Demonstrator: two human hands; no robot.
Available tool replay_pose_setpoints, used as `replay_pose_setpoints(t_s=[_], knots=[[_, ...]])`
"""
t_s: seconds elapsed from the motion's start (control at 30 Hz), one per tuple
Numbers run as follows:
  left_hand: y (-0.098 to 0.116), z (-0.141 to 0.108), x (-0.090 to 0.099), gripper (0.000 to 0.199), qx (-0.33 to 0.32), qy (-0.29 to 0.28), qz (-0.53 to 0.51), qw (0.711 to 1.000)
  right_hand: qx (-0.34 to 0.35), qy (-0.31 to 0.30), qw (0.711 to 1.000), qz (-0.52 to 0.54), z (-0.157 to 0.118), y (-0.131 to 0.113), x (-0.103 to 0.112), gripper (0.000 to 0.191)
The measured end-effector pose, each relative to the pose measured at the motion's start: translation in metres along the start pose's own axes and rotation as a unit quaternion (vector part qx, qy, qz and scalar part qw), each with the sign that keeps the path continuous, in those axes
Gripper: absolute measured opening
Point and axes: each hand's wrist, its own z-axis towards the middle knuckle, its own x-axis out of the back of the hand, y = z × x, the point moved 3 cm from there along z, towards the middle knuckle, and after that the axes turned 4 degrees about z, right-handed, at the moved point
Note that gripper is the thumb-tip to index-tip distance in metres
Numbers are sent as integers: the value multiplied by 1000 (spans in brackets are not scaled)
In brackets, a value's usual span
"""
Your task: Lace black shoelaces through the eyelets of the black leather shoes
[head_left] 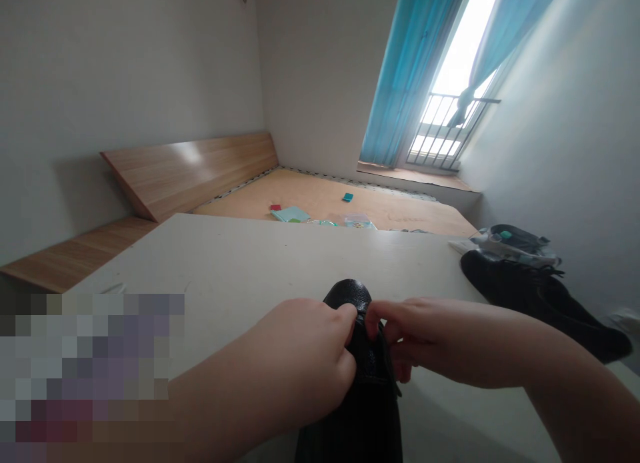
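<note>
In the head view, a black leather shoe with a rounded, shiny toe (349,291) sits at the near side of a white, smooth-topped counter (240,256), its toe pointing away from the person and its rear part running out of the bottom of the view. The left hand (320,350) comes over it from the left, fingers curled in, thumb and bent forefinger pinching the upper just behind the toe. The right hand (400,326) reaches in from the right, its forefinger bent down against the upper beside the left fingertips and its other fingers curled along the shoe's right side; whether it pinches anything, I cannot tell.

Well apart to the right, a black shoe with dark laces (530,286) lies on the counter, close to the wall, with a clear plastic bag holding something dark and teal (520,244) just behind it. Beyond the counter is a bed with a peach-coloured surface (310,191) and a glossy wooden headboard (200,170). On it are a small teal packet (347,197), a pale green flat item (291,214) and a small red piece (275,207). Blue curtains (405,76) hang at a barred window (445,123)
</note>
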Motion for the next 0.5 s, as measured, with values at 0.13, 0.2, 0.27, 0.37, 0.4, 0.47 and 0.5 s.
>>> replay_pose_setpoints(t_s=[0.13,0.2,0.27,0.37,0.4,0.47,0.5], knots=[[0,1,0,13,-1,1,3,1000,9,8,1000,-14,-5,-3,1,17],[1,1,0,14,2,-2,4,1000,-24,43,998,-45,-6,-7,-1,19],[3,1,0,17,4,-8,1,1000,-63,87,991,-80,-5,-12,-4,24],[4,2,-1,22,2,-11,5,1000,-106,128,978,-126,-4,-19,-12,12],[5,2,-1,23,-1,-6,9,1000,-113,132,975,-135,-4,-19,-14,11],[6,1,-2,25,-6,8,13,1000,-117,132,974,-145,-3,-19,-16,13],[7,1,-2,26,-5,12,10,1000,-112,132,974,-148,-3,-19,-17,15]])
